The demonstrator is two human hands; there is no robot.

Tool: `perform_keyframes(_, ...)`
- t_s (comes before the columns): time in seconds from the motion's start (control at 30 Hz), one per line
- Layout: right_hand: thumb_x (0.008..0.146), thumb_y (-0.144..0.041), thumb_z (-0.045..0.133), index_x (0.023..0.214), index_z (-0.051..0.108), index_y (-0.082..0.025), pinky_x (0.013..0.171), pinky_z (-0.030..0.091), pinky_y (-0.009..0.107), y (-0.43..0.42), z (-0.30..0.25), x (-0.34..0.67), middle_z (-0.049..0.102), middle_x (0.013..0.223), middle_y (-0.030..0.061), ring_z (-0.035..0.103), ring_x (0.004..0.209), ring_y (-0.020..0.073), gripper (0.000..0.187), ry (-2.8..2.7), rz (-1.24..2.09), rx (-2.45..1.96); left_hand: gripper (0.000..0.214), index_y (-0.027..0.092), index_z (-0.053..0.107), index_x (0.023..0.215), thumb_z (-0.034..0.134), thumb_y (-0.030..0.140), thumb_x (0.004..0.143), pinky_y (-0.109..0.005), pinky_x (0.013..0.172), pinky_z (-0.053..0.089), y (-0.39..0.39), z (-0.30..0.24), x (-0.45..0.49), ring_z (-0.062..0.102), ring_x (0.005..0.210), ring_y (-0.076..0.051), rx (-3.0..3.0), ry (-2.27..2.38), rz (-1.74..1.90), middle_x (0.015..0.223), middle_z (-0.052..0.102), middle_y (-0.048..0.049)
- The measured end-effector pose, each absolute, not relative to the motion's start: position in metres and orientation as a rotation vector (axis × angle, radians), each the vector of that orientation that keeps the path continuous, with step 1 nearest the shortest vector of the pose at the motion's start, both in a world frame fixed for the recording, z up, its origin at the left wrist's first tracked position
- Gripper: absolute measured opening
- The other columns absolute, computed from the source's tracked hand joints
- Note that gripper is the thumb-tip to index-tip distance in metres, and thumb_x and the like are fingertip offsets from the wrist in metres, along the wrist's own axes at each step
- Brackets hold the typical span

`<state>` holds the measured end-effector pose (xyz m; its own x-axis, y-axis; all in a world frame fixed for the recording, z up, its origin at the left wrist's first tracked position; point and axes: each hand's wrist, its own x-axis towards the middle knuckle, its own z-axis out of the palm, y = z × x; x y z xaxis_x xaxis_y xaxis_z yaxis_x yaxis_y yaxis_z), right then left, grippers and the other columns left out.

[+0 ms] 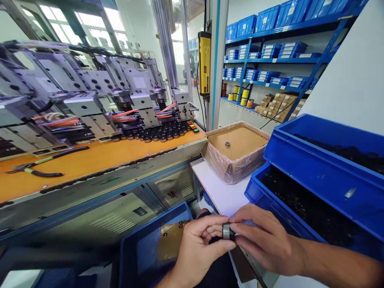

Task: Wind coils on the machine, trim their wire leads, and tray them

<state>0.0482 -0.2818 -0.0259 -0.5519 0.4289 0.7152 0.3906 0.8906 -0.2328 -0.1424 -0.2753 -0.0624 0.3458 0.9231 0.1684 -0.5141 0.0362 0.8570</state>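
Note:
Both of my hands meet low in the middle of the view, pinching a small dark ring-shaped part with a metal band between them. My left hand grips it from the left with thumb and fingers curled. My right hand holds it from the right with fingertips pressed together. Below my left hand lies a blue tray with a brown sheet and a few small parts on it.
Two stacked blue bins of dark small parts stand at right. A plastic-wrapped cardboard box sits on the white table. A machine with a row of black parts stands on the orange bench, where pliers lie. Blue shelves stand behind.

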Motion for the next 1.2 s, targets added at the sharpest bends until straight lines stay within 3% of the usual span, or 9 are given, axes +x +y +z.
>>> perform_keyframes(0.23, 0.095, -0.011, 0.057, 0.118, 0.056, -0.005, 0.074, 0.057, 0.036, -0.278, -0.029, 0.049, 0.062, 0.098, 0.0142, 0.059, 0.088, 0.0202, 0.023, -2.261, 0.047, -0.52, 0.039, 0.025, 0.08, 0.096, 0.087, 0.006, 0.062, -0.014, 0.075, 0.058, -0.276, -0.067, -0.144, 0.077, 0.078, -0.013, 0.928, 0.458, 1.09, 0.085, 0.082, -0.0026)
perform_keyframes(0.5, 0.093, -0.013, 0.061, 0.106, 0.062, 0.0, 0.073, 0.058, 0.036, -0.28, -0.031, 0.05, 0.062, 0.091, 0.014, 0.059, 0.087, 0.0222, 0.019, -2.3, -0.162, -0.471, 0.036, 0.024, 0.08, 0.093, 0.088, 0.007, 0.062, -0.014, 0.071, 0.057, -0.28, -0.067, -0.142, 0.076, 0.075, -0.013, 0.832, 0.402, 1.034, 0.082, 0.082, -0.0036)
perform_keyframes(0.67, 0.093, -0.01, 0.052, 0.101, 0.062, 0.003, 0.064, 0.057, 0.037, -0.28, -0.029, 0.046, 0.061, 0.086, 0.0154, 0.059, 0.081, 0.0237, 0.018, -2.23, -0.342, -0.427, 0.035, 0.024, 0.079, 0.089, 0.089, 0.009, 0.059, -0.025, 0.08, 0.06, -0.291, -0.07, -0.132, 0.076, 0.084, -0.018, 0.849, 0.511, 1.188, 0.094, 0.081, -0.0041)
perform_keyframes(0.8, 0.089, -0.002, 0.053, 0.107, 0.06, 0.003, 0.076, 0.06, 0.036, -0.284, -0.027, 0.043, 0.064, 0.092, 0.0166, 0.061, 0.09, 0.0228, 0.02, -2.181, -0.173, -0.466, 0.044, 0.028, 0.079, 0.1, 0.09, 0.014, 0.06, -0.026, 0.081, 0.059, -0.287, -0.06, -0.142, 0.073, 0.091, -0.021, 1.26, 0.649, 1.379, 0.099, 0.078, -0.0052)
perform_keyframes(0.97, 0.088, 0.004, 0.048, 0.108, 0.058, -0.002, 0.08, 0.06, 0.036, -0.29, -0.029, 0.039, 0.066, 0.093, 0.0154, 0.061, 0.091, 0.0201, 0.024, -2.148, 0.098, -0.487, 0.036, 0.029, 0.08, 0.095, 0.086, 0.011, 0.065, -0.025, 0.072, 0.058, -0.278, -0.05, -0.159, 0.072, 0.074, -0.017, 1.842, 0.673, 1.428, 0.083, 0.077, -0.0025)
perform_keyframes(1.07, 0.088, 0.004, 0.046, 0.109, 0.058, -0.002, 0.078, 0.06, 0.036, -0.29, -0.028, 0.039, 0.065, 0.092, 0.015, 0.061, 0.09, 0.0197, 0.025, -2.143, 0.136, -0.5, 0.037, 0.03, 0.079, 0.097, 0.084, 0.009, 0.067, -0.025, 0.07, 0.056, -0.28, -0.054, -0.158, 0.071, 0.073, -0.017, 1.826, 0.683, 1.453, 0.081, 0.076, -0.0018)
perform_keyframes(1.2, 0.088, 0.003, 0.048, 0.11, 0.057, -0.003, 0.079, 0.059, 0.037, -0.29, -0.025, 0.04, 0.064, 0.092, 0.0146, 0.061, 0.092, 0.0214, 0.025, -2.19, 0.049, -0.506, 0.034, 0.026, 0.078, 0.093, 0.088, 0.016, 0.062, -0.028, 0.081, 0.054, -0.283, -0.061, -0.148, 0.069, 0.09, -0.021, 1.566, 0.702, 1.424, 0.094, 0.073, -0.0041)
